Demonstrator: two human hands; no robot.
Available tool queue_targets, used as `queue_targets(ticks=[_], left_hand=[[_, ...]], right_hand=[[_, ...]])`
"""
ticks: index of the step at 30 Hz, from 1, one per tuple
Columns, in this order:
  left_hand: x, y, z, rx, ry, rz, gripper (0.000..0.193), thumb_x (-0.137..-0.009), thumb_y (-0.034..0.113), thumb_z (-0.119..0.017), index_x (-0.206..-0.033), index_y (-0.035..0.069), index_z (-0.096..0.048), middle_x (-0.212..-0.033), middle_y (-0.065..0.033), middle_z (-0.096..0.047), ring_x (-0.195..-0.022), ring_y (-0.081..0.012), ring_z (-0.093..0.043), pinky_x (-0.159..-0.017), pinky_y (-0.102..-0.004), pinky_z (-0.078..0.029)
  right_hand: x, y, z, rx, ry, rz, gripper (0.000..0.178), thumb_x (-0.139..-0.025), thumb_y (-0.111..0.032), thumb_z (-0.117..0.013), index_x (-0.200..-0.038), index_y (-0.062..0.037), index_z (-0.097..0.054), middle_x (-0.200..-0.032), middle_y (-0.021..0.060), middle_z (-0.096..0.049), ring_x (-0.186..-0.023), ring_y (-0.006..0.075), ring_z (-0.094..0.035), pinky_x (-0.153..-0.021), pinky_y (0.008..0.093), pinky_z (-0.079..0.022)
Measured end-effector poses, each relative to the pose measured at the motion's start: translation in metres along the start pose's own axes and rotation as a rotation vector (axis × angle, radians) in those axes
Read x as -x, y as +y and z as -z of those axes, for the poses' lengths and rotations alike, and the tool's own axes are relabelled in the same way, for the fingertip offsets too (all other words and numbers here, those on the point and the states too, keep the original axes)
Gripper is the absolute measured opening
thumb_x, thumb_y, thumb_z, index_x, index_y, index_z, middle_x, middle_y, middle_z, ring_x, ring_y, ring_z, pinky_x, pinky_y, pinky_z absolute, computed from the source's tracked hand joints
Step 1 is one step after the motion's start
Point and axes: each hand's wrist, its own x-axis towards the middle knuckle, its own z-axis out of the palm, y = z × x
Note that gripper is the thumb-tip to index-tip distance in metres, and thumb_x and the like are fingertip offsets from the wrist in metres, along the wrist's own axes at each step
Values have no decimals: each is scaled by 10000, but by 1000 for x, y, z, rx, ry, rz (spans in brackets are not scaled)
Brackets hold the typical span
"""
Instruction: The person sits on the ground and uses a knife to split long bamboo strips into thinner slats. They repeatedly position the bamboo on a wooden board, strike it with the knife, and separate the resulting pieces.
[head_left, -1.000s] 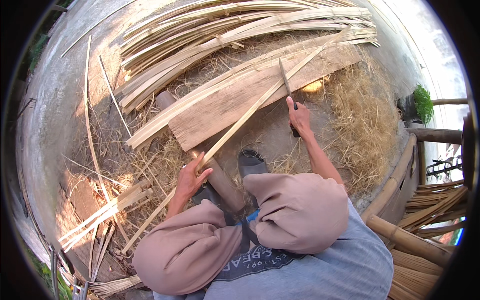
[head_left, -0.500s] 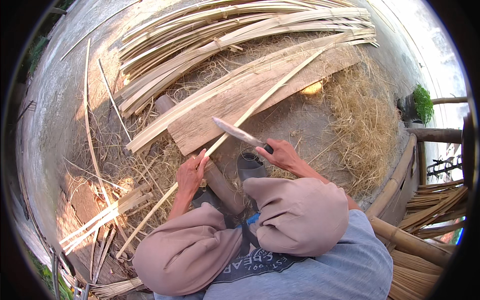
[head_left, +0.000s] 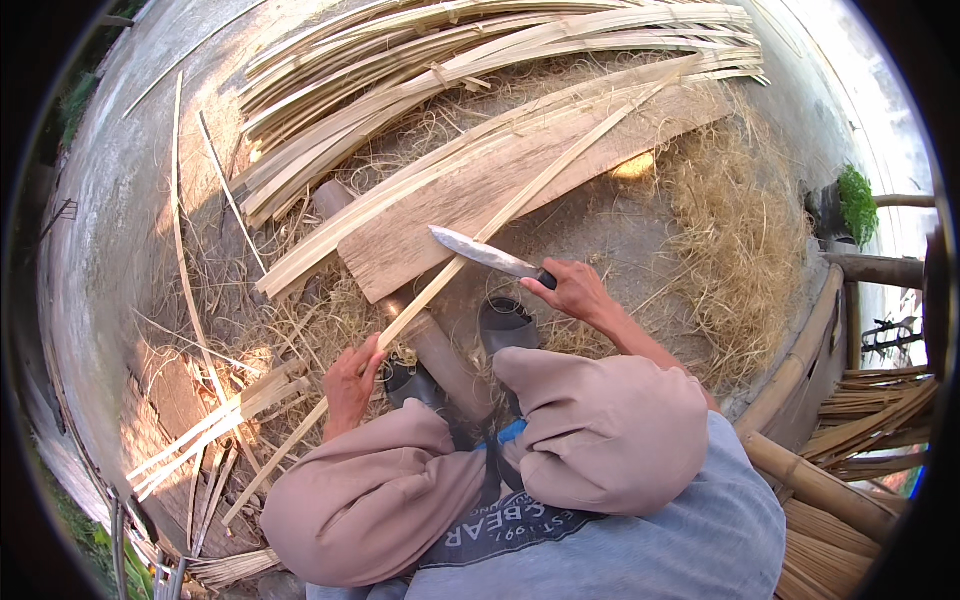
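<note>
My left hand [head_left: 352, 379] is closed around a long pale bamboo strip [head_left: 425, 297], which slants from beside my left knee up to the far right. My right hand [head_left: 577, 287] grips the dark handle of a knife [head_left: 484, 254]. Its blade lies across the strip beyond my left hand and points to the left. Beneath the far part of the strip is a flat wooden board [head_left: 391, 255], propped at a slant. A rounded log [head_left: 447, 363] lies between my feet, under the board's near end.
Stacked bamboo strips [head_left: 420, 87] lie beyond the board. Curly shavings [head_left: 735, 245] are heaped at the right, with more around the board. Short split pieces [head_left: 220, 425] lie at the left. Bamboo poles [head_left: 820, 487] and a green plant [head_left: 856, 205] stand at the right edge.
My left hand has moved down and left, toward my left knee, and the bamboo strip has shifted the same way. The knife has swung slightly, still across the strip.
</note>
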Motion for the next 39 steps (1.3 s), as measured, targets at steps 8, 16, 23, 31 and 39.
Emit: queue_targets(ticks=[8, 16, 23, 31, 39], left_hand=[[12, -1, 6, 41, -34, 50, 329, -960, 317, -745, -1260, 180, -757, -759, -112, -583, -679, -301, -599, -628, -423, -455], [27, -24, 18, 8, -12, 66, 315, -967, 265, -741, -1267, 170, -755, -746, -100, -571, -658, -268, -566, -622, -397, -440], [71, -83, 40, 113, -1, 35, 298, -969, 248, -735, -1245, 138, -759, -758, -130, -590, -695, -304, -597, -668, -402, -468], [106, -118, 73, 64, -168, 219, 292, -997, 234, -683, -1273, 145, -722, -757, -145, -559, -706, -309, -580, -662, -416, -449], [125, -113, 92, 26, -60, 147, 261, -994, 184, -700, -1242, 110, -732, -726, -112, -546, -681, -226, -547, -631, -381, -429]], right_hand=[[3, 11, 0, -22, -20, -182, 669, -1004, -595, -597, -765, 30, -603, -631, 242, -622, -613, 414, -641, -622, 488, -523], [-24, 59, 32, -16, 65, -332, 690, -1000, -629, -578, -743, 11, -601, -621, 218, -594, -603, 357, -615, -614, 504, -474], [-43, 126, 80, -174, 248, -743, 655, -1019, -597, -577, -756, 2, -558, -609, 157, -535, -683, 277, -683, -667, 455, -521], [-36, 140, 84, 65, 292, -568, 670, -986, -645, -579, -755, -16, -577, -697, 245, -659, -688, 439, -680, -683, 525, -539], [-39, 158, 81, 16, 355, -529, 700, -1003, -660, -539, -726, -19, -573, -606, 165, -625, -597, 332, -690, -602, 472, -542]])
